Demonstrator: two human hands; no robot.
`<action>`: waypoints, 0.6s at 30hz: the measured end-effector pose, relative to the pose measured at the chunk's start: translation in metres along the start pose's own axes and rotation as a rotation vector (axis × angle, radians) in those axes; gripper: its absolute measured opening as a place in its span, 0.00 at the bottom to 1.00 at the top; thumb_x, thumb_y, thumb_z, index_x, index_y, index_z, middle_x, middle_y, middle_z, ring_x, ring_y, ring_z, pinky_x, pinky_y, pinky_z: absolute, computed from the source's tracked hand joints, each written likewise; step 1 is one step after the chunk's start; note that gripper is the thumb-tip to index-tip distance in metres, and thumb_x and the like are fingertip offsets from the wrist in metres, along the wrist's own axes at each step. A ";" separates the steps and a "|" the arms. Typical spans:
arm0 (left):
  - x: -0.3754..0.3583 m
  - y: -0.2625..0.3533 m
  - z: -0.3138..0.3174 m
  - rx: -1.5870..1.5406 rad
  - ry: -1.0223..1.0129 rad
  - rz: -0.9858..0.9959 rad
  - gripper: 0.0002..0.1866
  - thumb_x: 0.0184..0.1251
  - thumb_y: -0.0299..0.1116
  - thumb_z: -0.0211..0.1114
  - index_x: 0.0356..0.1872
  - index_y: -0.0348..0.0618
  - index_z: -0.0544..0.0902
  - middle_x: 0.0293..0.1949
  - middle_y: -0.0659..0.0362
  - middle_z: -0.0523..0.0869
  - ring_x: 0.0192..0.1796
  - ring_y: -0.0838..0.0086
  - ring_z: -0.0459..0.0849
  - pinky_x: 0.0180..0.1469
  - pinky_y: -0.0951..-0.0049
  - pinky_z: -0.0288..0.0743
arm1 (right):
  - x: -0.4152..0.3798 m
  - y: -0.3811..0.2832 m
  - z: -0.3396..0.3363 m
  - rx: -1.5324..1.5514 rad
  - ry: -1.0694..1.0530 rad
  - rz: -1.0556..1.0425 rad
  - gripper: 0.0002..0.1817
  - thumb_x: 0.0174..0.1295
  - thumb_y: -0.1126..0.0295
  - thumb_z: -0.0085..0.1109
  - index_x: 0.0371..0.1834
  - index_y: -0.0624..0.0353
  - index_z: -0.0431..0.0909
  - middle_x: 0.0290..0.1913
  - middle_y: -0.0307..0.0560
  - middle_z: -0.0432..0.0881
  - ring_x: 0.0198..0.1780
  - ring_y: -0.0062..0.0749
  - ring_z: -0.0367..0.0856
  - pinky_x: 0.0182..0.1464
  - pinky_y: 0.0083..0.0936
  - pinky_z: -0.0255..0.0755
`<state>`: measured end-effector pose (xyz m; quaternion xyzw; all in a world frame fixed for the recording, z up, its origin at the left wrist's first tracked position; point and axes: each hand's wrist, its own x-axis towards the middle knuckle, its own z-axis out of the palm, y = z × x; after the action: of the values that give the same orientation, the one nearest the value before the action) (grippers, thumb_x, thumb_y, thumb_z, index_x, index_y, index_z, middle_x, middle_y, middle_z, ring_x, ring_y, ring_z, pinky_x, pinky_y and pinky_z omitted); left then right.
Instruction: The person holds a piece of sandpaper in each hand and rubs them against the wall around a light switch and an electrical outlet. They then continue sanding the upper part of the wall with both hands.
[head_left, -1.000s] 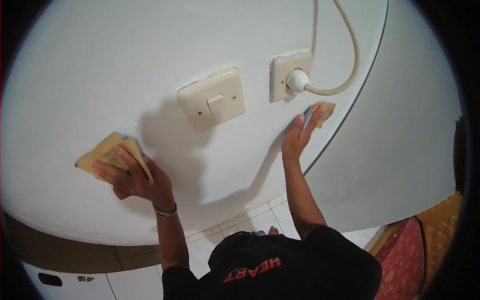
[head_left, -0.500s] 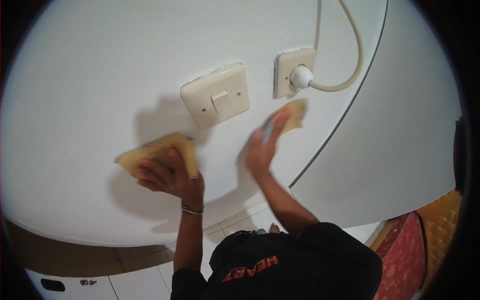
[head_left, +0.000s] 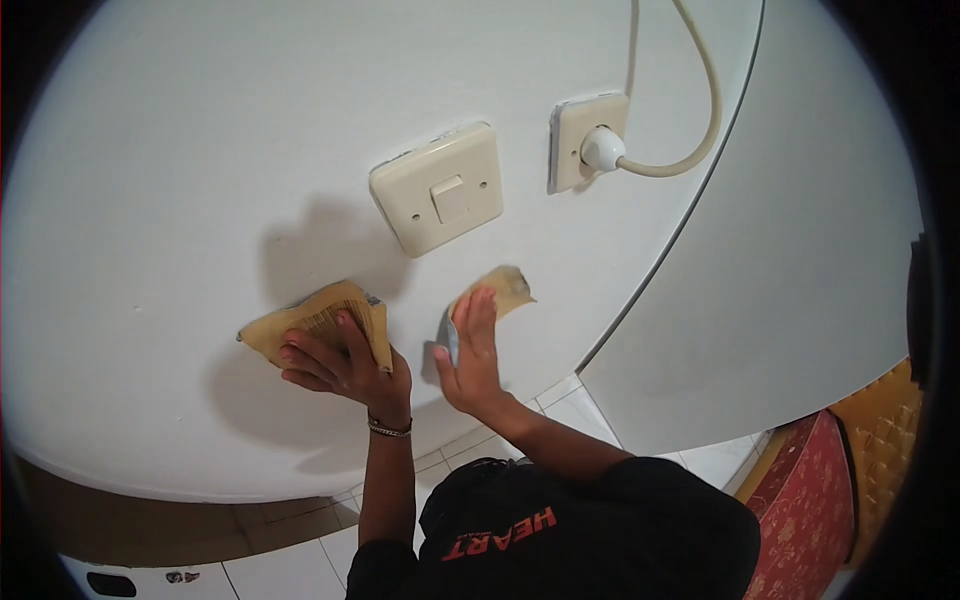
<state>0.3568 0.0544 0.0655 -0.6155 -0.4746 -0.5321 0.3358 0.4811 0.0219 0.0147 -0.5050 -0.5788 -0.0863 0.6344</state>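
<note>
My left hand (head_left: 350,366) grips a larger tan piece of sandpaper (head_left: 270,336) with dark print on its back. It is held just in front of the white wall (head_left: 180,200), below and left of a cream light switch (head_left: 440,192). Under the switch, my right hand (head_left: 474,362) has its fingers over a smaller curled strip of sandpaper (head_left: 507,287) at the wall. The strip's tan back faces me, and a grey side shows near the thumb.
Up and right, a white plug (head_left: 602,149) sits in a cream socket (head_left: 571,160), its cable (head_left: 712,110) looping upward. A grey panel (head_left: 760,300) stands at the right. White floor tiles (head_left: 585,415) and a red patterned cloth (head_left: 800,510) lie below.
My right hand has moved down and left across the wall with its sandpaper strip, away from the socket. My left hand keeps its sandpaper in nearly the same place.
</note>
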 end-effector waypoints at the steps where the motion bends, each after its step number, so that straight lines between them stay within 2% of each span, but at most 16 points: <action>1: -0.002 -0.001 0.002 -0.011 -0.016 -0.004 0.26 0.64 0.32 0.52 0.65 0.50 0.66 0.70 0.37 0.46 0.73 0.42 0.38 0.67 0.38 0.28 | -0.008 0.006 0.001 -0.011 -0.156 0.000 0.35 0.65 0.59 0.46 0.67 0.75 0.50 0.70 0.70 0.46 0.72 0.62 0.42 0.70 0.49 0.35; 3: -0.004 -0.008 0.004 -0.023 -0.035 -0.008 0.26 0.63 0.31 0.53 0.65 0.50 0.66 0.70 0.37 0.46 0.73 0.42 0.38 0.67 0.38 0.28 | 0.008 0.036 -0.016 -0.054 0.018 0.045 0.34 0.67 0.59 0.44 0.67 0.75 0.50 0.70 0.70 0.48 0.72 0.59 0.44 0.71 0.45 0.36; 4: -0.007 -0.009 0.007 -0.031 -0.034 -0.018 0.28 0.60 0.30 0.54 0.64 0.53 0.68 0.70 0.37 0.47 0.73 0.41 0.37 0.66 0.36 0.27 | 0.028 0.044 -0.026 0.047 0.097 0.212 0.36 0.69 0.57 0.40 0.71 0.69 0.40 0.73 0.64 0.42 0.74 0.50 0.41 0.71 0.35 0.36; 5: -0.009 -0.009 0.011 -0.041 -0.027 -0.033 0.29 0.56 0.29 0.55 0.63 0.55 0.69 0.70 0.37 0.47 0.72 0.41 0.36 0.65 0.35 0.25 | 0.055 0.047 -0.035 0.084 0.218 0.273 0.37 0.69 0.57 0.40 0.71 0.67 0.37 0.73 0.61 0.42 0.74 0.45 0.42 0.71 0.31 0.38; 6: -0.011 -0.008 0.014 -0.046 -0.028 -0.038 0.29 0.56 0.29 0.55 0.63 0.55 0.69 0.70 0.37 0.47 0.72 0.41 0.36 0.65 0.35 0.25 | 0.068 0.036 -0.035 0.077 0.216 0.270 0.37 0.69 0.57 0.40 0.71 0.67 0.37 0.73 0.61 0.42 0.74 0.45 0.42 0.71 0.31 0.38; 8: -0.011 -0.012 0.004 -0.043 0.018 -0.049 0.27 0.57 0.30 0.56 0.62 0.54 0.70 0.70 0.37 0.48 0.73 0.41 0.37 0.66 0.35 0.26 | 0.081 -0.004 -0.022 0.157 0.313 0.214 0.35 0.68 0.62 0.41 0.69 0.75 0.40 0.72 0.68 0.42 0.73 0.54 0.42 0.71 0.36 0.37; 10: -0.008 -0.011 0.007 -0.046 0.042 -0.042 0.26 0.59 0.32 0.56 0.62 0.54 0.70 0.70 0.37 0.48 0.73 0.42 0.37 0.66 0.36 0.26 | 0.036 -0.014 0.003 -0.037 0.101 -0.050 0.37 0.64 0.62 0.47 0.67 0.76 0.46 0.70 0.71 0.46 0.72 0.61 0.45 0.70 0.45 0.39; 11: -0.010 -0.011 0.006 -0.045 0.056 -0.037 0.25 0.60 0.33 0.57 0.61 0.54 0.71 0.70 0.38 0.49 0.73 0.42 0.38 0.66 0.37 0.26 | 0.011 -0.018 0.010 0.016 -0.030 -0.088 0.36 0.63 0.63 0.49 0.67 0.77 0.47 0.69 0.73 0.47 0.72 0.63 0.44 0.70 0.48 0.38; 14: -0.013 -0.015 0.004 -0.027 0.022 -0.030 0.23 0.63 0.35 0.56 0.61 0.54 0.72 0.70 0.38 0.50 0.73 0.43 0.38 0.67 0.38 0.27 | -0.011 0.028 -0.009 -0.068 -0.046 -0.027 0.36 0.64 0.63 0.48 0.67 0.78 0.47 0.70 0.72 0.45 0.72 0.62 0.43 0.70 0.46 0.39; 16: -0.014 -0.015 0.009 -0.032 0.027 -0.024 0.23 0.63 0.36 0.56 0.61 0.54 0.72 0.70 0.38 0.50 0.73 0.43 0.39 0.67 0.38 0.26 | 0.035 0.039 -0.025 0.088 0.218 0.229 0.34 0.67 0.62 0.42 0.68 0.76 0.44 0.71 0.68 0.42 0.74 0.56 0.39 0.72 0.39 0.35; 18: -0.016 -0.012 0.009 -0.042 0.041 -0.028 0.22 0.63 0.36 0.55 0.60 0.54 0.72 0.70 0.38 0.50 0.73 0.44 0.39 0.67 0.38 0.26 | 0.070 0.021 -0.038 0.020 0.236 0.250 0.36 0.67 0.62 0.42 0.69 0.75 0.40 0.72 0.68 0.42 0.74 0.55 0.38 0.72 0.38 0.33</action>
<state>0.3489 0.0631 0.0473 -0.6046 -0.4649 -0.5593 0.3248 0.5428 0.0369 0.0678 -0.5529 -0.4341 -0.0596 0.7087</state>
